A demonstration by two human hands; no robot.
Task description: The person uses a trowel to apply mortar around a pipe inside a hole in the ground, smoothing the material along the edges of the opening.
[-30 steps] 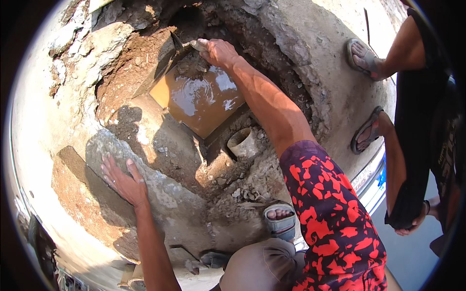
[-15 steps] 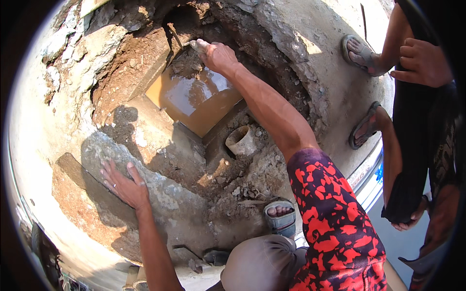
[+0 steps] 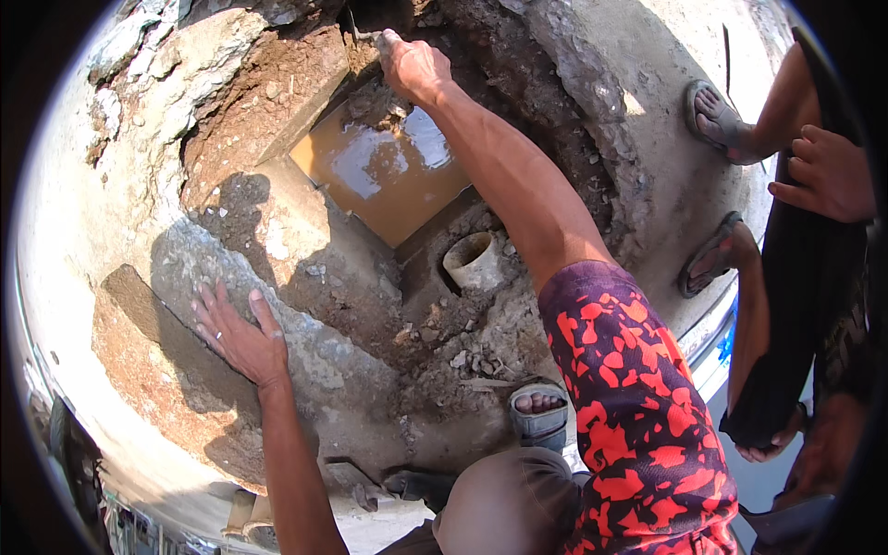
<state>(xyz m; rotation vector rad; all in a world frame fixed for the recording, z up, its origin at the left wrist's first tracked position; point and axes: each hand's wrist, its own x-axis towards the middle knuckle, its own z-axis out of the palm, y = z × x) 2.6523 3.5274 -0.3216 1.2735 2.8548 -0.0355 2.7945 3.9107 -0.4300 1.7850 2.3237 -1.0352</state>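
My right hand reaches to the far edge of a dug pit, closed around a tool whose thin metal neck shows past the fingers. It looks like a trowel; its blade is mostly lost in the dark soil there. Below that hand, muddy brown water fills a square concrete basin, with a lump of wet soil at its far side. My left hand lies flat, fingers spread, on the broken concrete rim at the near left.
A short pipe end sticks up beside the basin's near right corner. Loose rubble lies near my sandalled foot. Jagged concrete borders the pit. Another person's sandalled feet stand at the right.
My view has shifted, so the pit sits higher in the picture. My right hand, still gripping the tool, is farther toward the far edge. My left hand stays on the concrete.
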